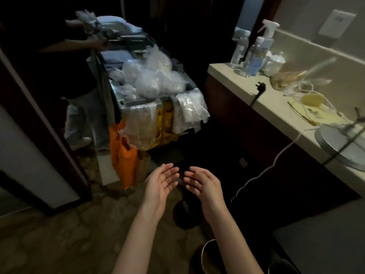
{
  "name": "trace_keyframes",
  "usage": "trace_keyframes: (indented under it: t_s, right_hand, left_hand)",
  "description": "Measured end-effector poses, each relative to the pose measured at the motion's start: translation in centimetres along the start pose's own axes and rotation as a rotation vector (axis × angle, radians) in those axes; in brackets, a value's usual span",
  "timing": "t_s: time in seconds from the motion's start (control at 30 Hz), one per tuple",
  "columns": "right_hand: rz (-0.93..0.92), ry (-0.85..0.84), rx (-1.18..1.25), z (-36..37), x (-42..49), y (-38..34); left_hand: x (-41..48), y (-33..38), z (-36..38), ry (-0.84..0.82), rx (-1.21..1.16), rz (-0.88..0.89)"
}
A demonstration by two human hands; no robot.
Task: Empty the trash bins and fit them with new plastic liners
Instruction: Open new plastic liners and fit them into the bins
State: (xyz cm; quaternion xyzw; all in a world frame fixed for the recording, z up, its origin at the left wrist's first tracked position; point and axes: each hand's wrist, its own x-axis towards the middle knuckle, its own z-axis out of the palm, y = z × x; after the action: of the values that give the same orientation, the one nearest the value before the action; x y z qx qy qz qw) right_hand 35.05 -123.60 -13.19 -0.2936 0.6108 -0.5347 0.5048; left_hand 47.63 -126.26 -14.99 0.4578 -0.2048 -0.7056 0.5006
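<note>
While both hands hover empty above the floor, a dark round bin (205, 258) stands at the bottom edge of the view between the two forearms, with only part of its pale rim showing. A second dark bin (282, 266) sits near it to the right, cut off by the frame. Whether either one has a liner is too dim to tell.

The left hand (160, 184) and right hand (203, 184) are held out in front with palms turned toward each other, fingers loose and slightly bent, fingertips near but apart, gripping nothing. Below them on the patterned floor (59, 244) lies a dark rounded thing (185, 214) that cannot be made out.

Beyond the hands stands a grey cart (138, 100). A heap of clear plastic bags (156, 78) is piled on its top, and more clear bags hang over its near end. An orange bag (122, 155) hangs from its near left corner and a yellow bag (165, 123) beside that. Another person (79, 115) stands at the cart's far left side, holding crumpled material (88, 20) above it.

To the right runs a pale tabletop (276, 109). A white spray bottle (266, 34) and clear bottles (254, 56) stand at its far corner. A black plug (260, 88) lies at its front edge, a white cable (276, 155) drops over that edge to the floor, and a round grey disc on a stand (335, 141) sits at the near end.
</note>
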Motion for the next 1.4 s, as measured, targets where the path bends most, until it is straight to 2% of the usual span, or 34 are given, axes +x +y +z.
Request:
trace_keyframes:
  t_s: [0.4,0.57,0.8,0.97,1.1,1.2,1.3,1.4]
  right_hand:
    - [0.142,-0.186,-0.008,10.4,10.5,1.6]
    - [0.224,-0.225,0.013,14.1,20.3,2.5]
    - [0.305,-0.174,-0.047,18.1,36.2,3.6]
    - [0.239,-0.242,-0.118,21.8,43.5,3.8]
    - [0.289,-0.3,-0.108,25.2,46.4,3.8]
    - [0.331,-0.358,-0.23,26.6,46.5,3.8]
    - [0.333,-0.438,-0.232,26.1,44.5,4.1]
    - [0.344,-0.415,-0.183,24.2,41.4,4.0]
  left_hand:
    - [7.8,5.5,-7.3,0.278,-0.096,-0.008]
    - [15.5,8.0,-8.2,0.374,-0.084,0.0]
    - [28.1,12.2,-7.1,0.456,0.033,-0.032]
    - [32.8,14.0,-8.2,0.532,0.046,-0.054]
    - [34.0,14.6,-8.9,0.595,0.048,-0.069]
    - [33.8,14.6,-9.3,0.602,0.042,-0.075]
    - [33.3,14.4,-9.6,0.571,0.072,-0.108]
    - [32.5,13.9,-9.6,0.537,0.094,-0.11]
